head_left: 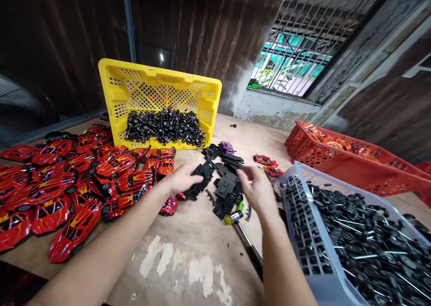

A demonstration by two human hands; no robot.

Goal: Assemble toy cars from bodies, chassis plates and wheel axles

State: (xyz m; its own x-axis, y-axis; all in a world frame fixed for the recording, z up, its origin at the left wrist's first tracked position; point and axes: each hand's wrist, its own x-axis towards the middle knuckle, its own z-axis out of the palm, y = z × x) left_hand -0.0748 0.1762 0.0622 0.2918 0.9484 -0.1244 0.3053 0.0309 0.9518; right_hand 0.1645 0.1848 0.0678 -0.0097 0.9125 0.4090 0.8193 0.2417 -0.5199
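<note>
My left hand (183, 179) is closed on a black toy car chassis (201, 180), thumb on top, just above the table. To its right lies a pile of black chassis pieces (226, 184). My right hand (258, 188) hovers at the right side of that pile with its fingers curled in; what they hold, if anything, is hidden. A hammer (243, 235) with a yellow face lies below the pile, its handle partly behind my right forearm. Beside its head are a small green piece (241, 206) and a purple piece (248, 213).
Many finished-looking red toy cars (77, 175) crowd the left. Behind stands a tilted yellow crate (161, 74) with black wheels (164, 126). At right are a clear bin (305, 193) of wheels on metal axles and a red crate (336, 162) with orange-red car parts. A purple car body (227, 147) lies behind the pile.
</note>
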